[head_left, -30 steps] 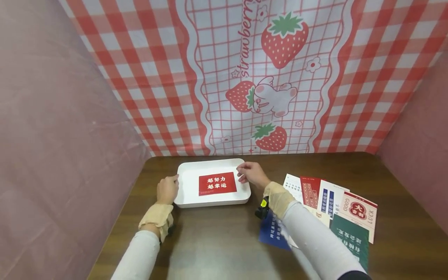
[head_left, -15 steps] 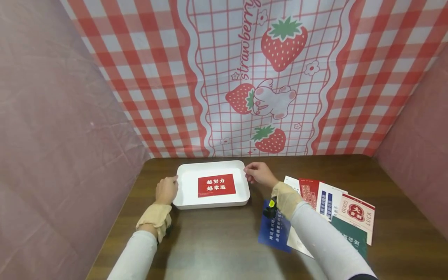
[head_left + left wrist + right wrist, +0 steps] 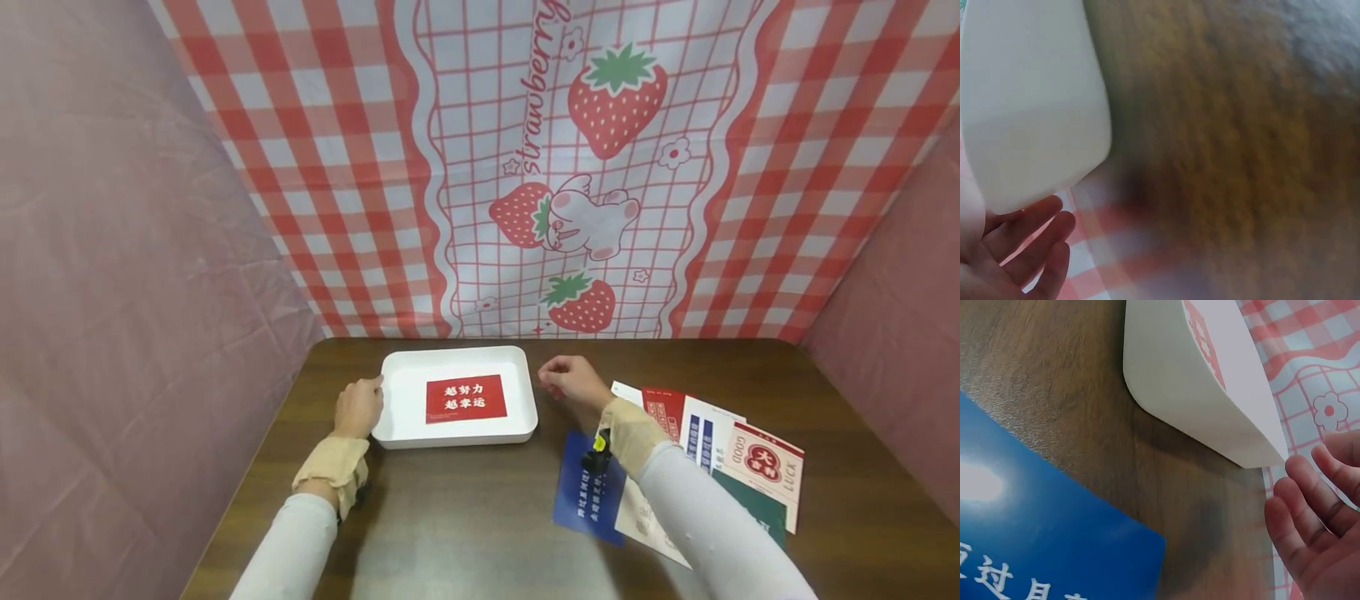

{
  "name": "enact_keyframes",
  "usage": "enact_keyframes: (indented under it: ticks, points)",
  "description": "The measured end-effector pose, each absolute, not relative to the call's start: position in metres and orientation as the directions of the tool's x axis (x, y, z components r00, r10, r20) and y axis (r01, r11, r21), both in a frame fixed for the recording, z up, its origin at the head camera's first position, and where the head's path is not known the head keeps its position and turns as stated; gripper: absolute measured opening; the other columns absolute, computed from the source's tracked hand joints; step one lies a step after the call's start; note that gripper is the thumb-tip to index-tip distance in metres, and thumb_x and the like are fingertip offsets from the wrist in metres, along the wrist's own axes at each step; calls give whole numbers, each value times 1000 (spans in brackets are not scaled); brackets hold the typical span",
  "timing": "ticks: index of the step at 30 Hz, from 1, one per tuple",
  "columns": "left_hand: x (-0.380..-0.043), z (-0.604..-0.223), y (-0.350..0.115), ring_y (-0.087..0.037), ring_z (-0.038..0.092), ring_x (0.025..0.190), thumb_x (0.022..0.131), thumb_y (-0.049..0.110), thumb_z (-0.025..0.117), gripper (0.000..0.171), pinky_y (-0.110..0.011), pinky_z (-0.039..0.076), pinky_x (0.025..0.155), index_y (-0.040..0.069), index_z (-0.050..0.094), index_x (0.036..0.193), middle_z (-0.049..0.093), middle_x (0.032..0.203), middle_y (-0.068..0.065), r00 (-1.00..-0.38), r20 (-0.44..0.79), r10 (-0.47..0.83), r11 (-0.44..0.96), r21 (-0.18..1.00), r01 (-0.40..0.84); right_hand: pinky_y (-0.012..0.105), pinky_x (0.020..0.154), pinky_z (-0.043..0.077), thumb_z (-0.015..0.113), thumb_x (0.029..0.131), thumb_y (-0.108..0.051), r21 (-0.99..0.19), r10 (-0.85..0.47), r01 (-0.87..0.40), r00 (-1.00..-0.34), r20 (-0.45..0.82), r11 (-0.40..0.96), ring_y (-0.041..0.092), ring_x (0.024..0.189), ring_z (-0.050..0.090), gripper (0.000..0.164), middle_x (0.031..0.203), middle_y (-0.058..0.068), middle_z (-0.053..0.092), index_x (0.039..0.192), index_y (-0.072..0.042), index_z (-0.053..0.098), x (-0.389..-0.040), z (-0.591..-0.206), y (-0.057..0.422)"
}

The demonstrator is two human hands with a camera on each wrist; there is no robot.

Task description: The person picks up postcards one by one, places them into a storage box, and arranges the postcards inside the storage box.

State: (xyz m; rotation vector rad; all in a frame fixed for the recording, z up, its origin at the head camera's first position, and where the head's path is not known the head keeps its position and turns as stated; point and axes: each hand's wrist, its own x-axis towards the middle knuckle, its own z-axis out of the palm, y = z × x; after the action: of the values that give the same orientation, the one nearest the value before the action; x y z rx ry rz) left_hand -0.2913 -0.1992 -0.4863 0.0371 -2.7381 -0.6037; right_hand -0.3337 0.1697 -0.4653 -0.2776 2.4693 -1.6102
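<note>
A white tray [image 3: 405, 417] stands on the table with a red card [image 3: 467, 398] lying inside, white characters printed on its face. At the tray's left end, my left hand [image 3: 359, 407] holds the rim; the left wrist view shows its fingers [image 3: 1054, 228] close against the end wall. My right hand [image 3: 576, 380] is just right of the tray, fingers loosely bent with nothing in them. In the right wrist view those fingers [image 3: 1297, 509] are near the tray's corner, apart from it.
Right of the tray, several cards lie overlapping: a blue card [image 3: 583, 500], a red card [image 3: 663, 410], a cream card [image 3: 765, 467] and a green card [image 3: 757, 504], partly under my right forearm. A strawberry-patterned checked cloth [image 3: 600, 200] hangs behind the wooden table [image 3: 450, 533].
My right hand has drawn back from above the tray's right end, past the rim to the right. The left hand stays at the left end, and the red card lies where it was.
</note>
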Motion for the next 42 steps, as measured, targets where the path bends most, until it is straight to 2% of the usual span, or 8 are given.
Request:
enact_keyframes:
  ticks: [6, 18, 24, 31, 38, 42]
  points:
    - [-290, -483, -199, -45, 62, 82, 83, 10, 48, 31, -52, 47, 66, 9, 66, 109, 67, 103, -19, -952, 291, -98, 903, 428, 38, 23, 65, 49, 59, 83, -12, -878, -254, -115, -967, -7, 464, 8, 69, 57, 25, 83, 14, 66, 98, 8, 61, -328, -469, 181]
    - [-290, -483, -201, -44, 62, 81, 85, 11, 49, 30, -51, 47, 65, 10, 66, 110, 67, 102, -18, -952, 293, -84, 907, 418, 49, 28, 65, 52, 62, 81, -11, -840, -220, -98, -975, -27, 534, 15, 73, 60, 26, 96, 22, 64, 101, 6, 60, -323, -463, 196]
    - [-289, -486, -201, -43, 62, 78, 85, 12, 49, 29, -51, 47, 62, 12, 67, 108, 68, 99, -18, -949, 300, -97, 912, 409, 36, 26, 67, 50, 66, 79, -17, -774, -222, -131, -975, -13, 619, 18, 78, 59, 28, 96, 17, 64, 100, 1, 61, -328, -464, 208]
    - [-288, -486, -198, -44, 62, 75, 84, 11, 51, 28, -51, 46, 60, 12, 68, 105, 69, 95, -19, -946, 311, -93, 911, 409, 45, 37, 77, 49, 67, 77, -22, -671, -267, -186, -963, -18, 717, 23, 89, 58, 40, 99, 16, 63, 108, 2, 58, -327, -463, 219]
    - [-291, -487, -199, -42, 63, 76, 85, 11, 50, 28, -51, 46, 61, 10, 67, 107, 69, 96, -18, -939, 336, -69, 916, 395, 74, 36, 73, 48, 72, 72, -27, -576, -310, -233, -950, -37, 784, 25, 87, 57, 50, 99, 18, 62, 110, 2, 56, -326, -458, 229]
    - [-289, -488, -200, -42, 63, 77, 85, 10, 49, 29, -51, 47, 63, 10, 67, 108, 68, 97, -18, -939, 337, -65, 916, 394, 78, 41, 78, 48, 73, 69, -26, -550, -326, -237, -943, -68, 801, 29, 92, 57, 56, 104, 22, 60, 112, 4, 54, -326, -457, 234]
